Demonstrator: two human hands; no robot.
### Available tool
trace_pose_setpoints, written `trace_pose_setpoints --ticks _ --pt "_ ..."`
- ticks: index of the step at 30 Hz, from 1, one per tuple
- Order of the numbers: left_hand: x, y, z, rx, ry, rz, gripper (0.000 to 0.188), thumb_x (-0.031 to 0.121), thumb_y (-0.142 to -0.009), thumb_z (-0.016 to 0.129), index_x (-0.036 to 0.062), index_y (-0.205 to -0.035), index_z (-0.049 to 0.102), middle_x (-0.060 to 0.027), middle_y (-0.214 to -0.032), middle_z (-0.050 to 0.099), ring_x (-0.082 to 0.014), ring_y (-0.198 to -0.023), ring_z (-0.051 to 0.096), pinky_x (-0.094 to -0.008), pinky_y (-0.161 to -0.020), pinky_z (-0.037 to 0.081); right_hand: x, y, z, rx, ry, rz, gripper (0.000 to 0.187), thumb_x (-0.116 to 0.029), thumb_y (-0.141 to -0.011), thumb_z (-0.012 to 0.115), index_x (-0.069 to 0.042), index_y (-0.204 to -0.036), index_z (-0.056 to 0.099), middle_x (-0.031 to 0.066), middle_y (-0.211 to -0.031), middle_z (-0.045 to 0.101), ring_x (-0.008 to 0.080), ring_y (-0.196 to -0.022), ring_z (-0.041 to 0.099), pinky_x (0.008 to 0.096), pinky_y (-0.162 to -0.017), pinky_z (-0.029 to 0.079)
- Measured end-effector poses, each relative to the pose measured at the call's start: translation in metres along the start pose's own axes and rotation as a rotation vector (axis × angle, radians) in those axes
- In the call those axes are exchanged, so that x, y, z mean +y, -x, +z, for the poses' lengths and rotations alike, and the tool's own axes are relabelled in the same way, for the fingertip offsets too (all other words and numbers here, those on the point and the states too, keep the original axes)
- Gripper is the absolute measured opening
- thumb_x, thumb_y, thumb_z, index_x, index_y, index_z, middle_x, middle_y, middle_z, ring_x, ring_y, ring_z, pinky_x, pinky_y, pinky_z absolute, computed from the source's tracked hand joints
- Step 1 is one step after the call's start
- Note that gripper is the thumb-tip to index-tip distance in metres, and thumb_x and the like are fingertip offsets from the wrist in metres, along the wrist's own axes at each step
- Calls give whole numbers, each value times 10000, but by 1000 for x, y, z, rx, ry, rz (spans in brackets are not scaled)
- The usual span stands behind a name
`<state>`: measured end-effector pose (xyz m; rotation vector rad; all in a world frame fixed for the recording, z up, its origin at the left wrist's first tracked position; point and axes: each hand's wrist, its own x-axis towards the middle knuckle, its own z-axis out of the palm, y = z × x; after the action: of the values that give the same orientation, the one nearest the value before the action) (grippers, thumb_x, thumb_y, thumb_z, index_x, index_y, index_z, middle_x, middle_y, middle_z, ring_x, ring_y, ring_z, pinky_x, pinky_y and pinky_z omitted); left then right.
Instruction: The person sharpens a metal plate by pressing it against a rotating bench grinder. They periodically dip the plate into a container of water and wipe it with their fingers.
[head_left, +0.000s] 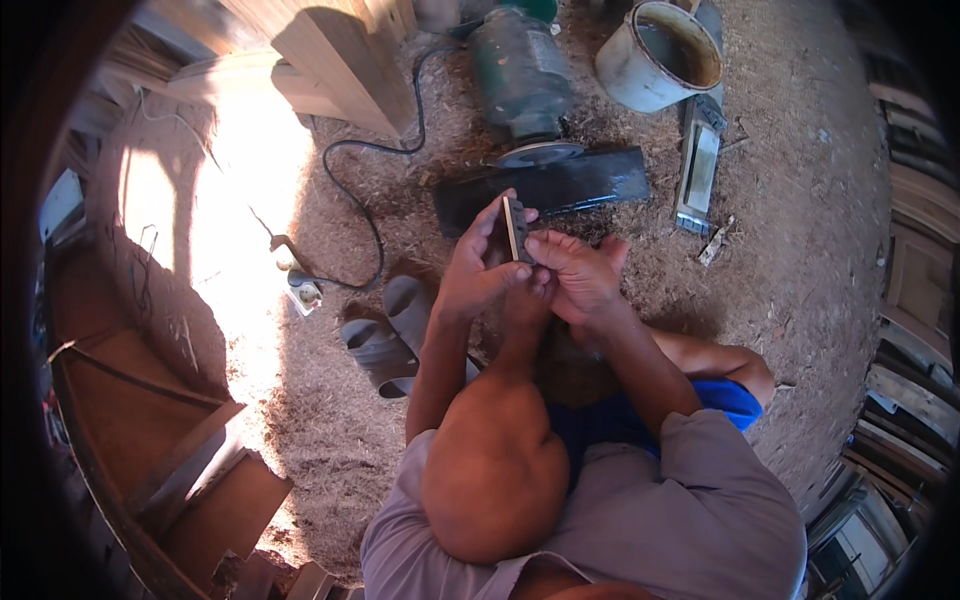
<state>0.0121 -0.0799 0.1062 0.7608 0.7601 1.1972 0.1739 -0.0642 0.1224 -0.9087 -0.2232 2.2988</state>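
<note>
Both hands hold a short, flat, dark metal piece with a pale straight edge, tilted nearly upright. My left hand is closed on its left side, with fingers behind it and the thumb near its lower end. The fingertips and thumb of my right hand pinch its right side. What the piece is exactly I cannot make out. Just beyond my hands a dark, wet-looking board lies on the ground. Above that board is the disc of a green electric motor.
A whitish bucket of murky liquid stands at the far right, beside a sharpening stone in a holder. A black cable runs to a power strip. Grey slippers lie left. Timber stands far left; wooden panels line the right.
</note>
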Motion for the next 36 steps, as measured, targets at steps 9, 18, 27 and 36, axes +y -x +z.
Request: trace_pose_setpoints --ticks 9,18,27,36 --pt "-25 6 27 91 213 -103 607 197 -800 752 15 -1296 453 -86 -1179 582 -97 -740 582 -230 -640 500 2 27 8 79 -140 -33 127 -243 -951 570 -122 -991 577 -54 -807 571 50 -666 488 187 -590 420" --pt "-22 5 52 202 190 -199 422 189 -845 715 35 -1183 516 -1 -762 578 -55 -570 517 -182 -497 437 -2 35 3 92 -163 -63 139 -293 -942 584 -156 -954 605 -66 -775 540 72 -665 472 214 -600 419" --pt "-18 5 59 216 125 -185 425 190 -846 715 11 -1169 506 -6 -752 570 -59 -567 521 -189 -476 434 -2 36 -6 78 -184 -61 179 -294 -936 590 -153 -1041 626 -60 -806 541 77 -687 480 220 -617 428" --pt "-22 5 52 169 119 -119 480 177 -836 724 11 -1219 488 -36 -825 581 -89 -612 547 -223 -521 465 -4 35 -1 121 -162 -42 143 -267 -932 601 -125 -943 611 -51 -745 543 75 -658 489 222 -598 426"
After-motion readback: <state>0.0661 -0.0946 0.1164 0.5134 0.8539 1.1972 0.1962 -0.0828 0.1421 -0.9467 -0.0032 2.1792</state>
